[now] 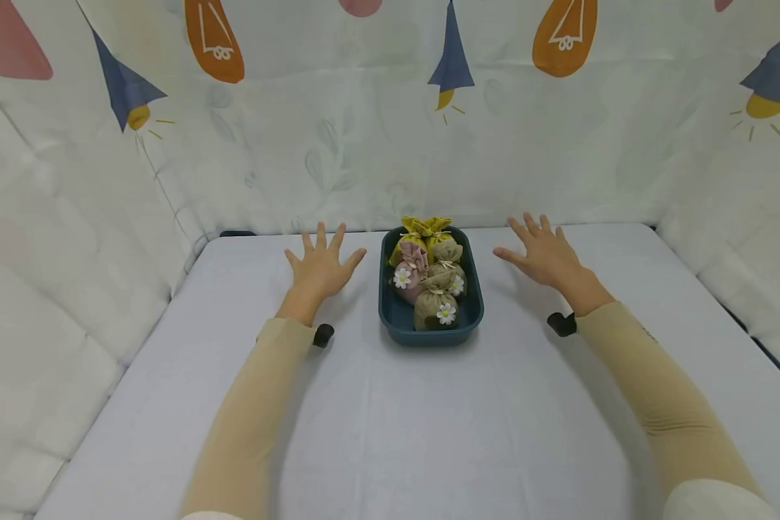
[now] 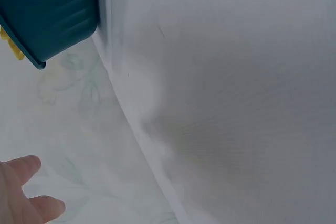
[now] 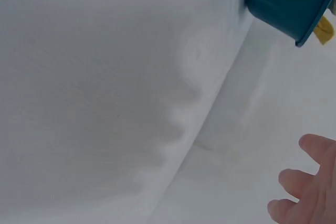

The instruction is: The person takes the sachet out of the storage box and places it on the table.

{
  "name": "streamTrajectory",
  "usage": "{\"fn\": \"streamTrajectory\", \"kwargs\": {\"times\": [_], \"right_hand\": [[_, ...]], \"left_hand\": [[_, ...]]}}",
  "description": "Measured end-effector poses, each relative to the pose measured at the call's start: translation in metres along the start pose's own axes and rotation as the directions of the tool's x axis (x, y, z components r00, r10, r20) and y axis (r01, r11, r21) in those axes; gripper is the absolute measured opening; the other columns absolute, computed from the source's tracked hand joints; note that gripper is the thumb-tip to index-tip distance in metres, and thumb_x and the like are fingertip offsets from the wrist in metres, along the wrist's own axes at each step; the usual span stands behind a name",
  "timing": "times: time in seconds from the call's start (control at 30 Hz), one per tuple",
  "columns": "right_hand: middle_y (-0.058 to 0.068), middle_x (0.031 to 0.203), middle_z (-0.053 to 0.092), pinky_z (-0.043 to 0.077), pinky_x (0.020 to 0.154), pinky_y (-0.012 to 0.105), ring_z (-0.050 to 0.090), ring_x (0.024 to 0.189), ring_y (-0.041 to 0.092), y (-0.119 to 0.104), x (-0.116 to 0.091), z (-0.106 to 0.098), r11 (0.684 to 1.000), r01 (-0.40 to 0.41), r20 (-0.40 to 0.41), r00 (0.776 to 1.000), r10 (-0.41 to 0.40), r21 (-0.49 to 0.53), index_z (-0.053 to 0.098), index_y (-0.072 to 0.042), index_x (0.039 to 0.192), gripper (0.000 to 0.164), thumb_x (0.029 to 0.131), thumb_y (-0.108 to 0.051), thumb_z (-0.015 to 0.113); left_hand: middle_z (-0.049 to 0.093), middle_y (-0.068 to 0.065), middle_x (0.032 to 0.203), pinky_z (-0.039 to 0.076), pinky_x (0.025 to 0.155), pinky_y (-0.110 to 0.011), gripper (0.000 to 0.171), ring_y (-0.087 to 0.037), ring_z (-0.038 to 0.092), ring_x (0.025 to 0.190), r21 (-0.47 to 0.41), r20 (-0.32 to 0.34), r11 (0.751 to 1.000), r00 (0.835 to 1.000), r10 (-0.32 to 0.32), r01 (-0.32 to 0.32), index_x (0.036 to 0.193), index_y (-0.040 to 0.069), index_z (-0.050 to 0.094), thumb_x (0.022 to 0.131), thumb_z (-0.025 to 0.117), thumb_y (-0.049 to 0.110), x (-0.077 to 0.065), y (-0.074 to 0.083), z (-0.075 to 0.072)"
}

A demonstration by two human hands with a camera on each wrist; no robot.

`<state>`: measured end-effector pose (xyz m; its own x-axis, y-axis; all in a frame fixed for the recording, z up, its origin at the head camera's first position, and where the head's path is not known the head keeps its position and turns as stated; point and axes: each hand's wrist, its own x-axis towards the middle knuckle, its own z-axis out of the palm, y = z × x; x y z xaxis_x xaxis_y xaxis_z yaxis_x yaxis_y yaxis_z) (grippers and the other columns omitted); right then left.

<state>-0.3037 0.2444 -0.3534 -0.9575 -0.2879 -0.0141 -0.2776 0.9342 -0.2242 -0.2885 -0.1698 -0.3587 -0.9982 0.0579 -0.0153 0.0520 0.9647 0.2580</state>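
Note:
A dark teal plastic basin point(image 1: 431, 336) stands toward the far side of the table, with several small drawstring pouches in it. Two yellow pouches point(image 1: 438, 225) lie at the back, a pink pouch point(image 1: 413, 269) at the left, and greenish-beige pouches point(image 1: 434, 303) at the front and right. White daisies decorate some of them. To the left of the basin my left hand point(image 1: 318, 273) hovers with fingers spread, touching nothing. My right hand point(image 1: 544, 254) is held likewise on the right side, apart from the basin. Both wrist views show the basin's outer wall point(image 2: 58, 9) and fingertips.
A white cloth covers the table point(image 1: 429, 426). Behind it hangs a pale curtain point(image 1: 377, 144) printed with lamps and bulbs, and similar fabric closes off the left and right sides. Each wrist carries a small black device point(image 1: 323, 335).

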Motion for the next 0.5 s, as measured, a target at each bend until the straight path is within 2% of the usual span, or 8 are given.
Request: {"fn": "streamTrajectory", "kwargs": {"times": [0.33,0.5], "right_hand": [[0.027,0.168,0.002,-0.001,0.119,0.067,-0.005,0.151,0.052,-0.013,-0.010,-0.008,0.998,0.041,-0.023,0.999,-0.040,0.044,0.013,-0.006,0.165,0.088,0.104,-0.063,0.043],[0.026,0.168,0.003,0.001,0.119,0.067,-0.005,0.152,0.051,-0.016,-0.018,-0.004,0.996,0.069,-0.037,0.997,-0.068,0.053,0.014,-0.007,0.166,0.086,0.105,-0.058,0.048]], "left_hand": [[-0.006,-0.018,0.170,-0.003,0.112,-0.078,0.085,-0.047,-0.009,0.153,-0.026,0.000,0.999,0.999,0.038,-0.037,0.168,0.026,0.006,0.101,0.030,0.073,-0.010,0.009,-0.003],[-0.005,-0.018,0.170,-0.002,0.112,-0.078,0.084,-0.047,-0.007,0.153,-0.021,0.005,0.998,0.998,0.062,-0.062,0.168,0.025,0.007,0.102,0.032,0.071,-0.017,0.015,-0.006]]}}
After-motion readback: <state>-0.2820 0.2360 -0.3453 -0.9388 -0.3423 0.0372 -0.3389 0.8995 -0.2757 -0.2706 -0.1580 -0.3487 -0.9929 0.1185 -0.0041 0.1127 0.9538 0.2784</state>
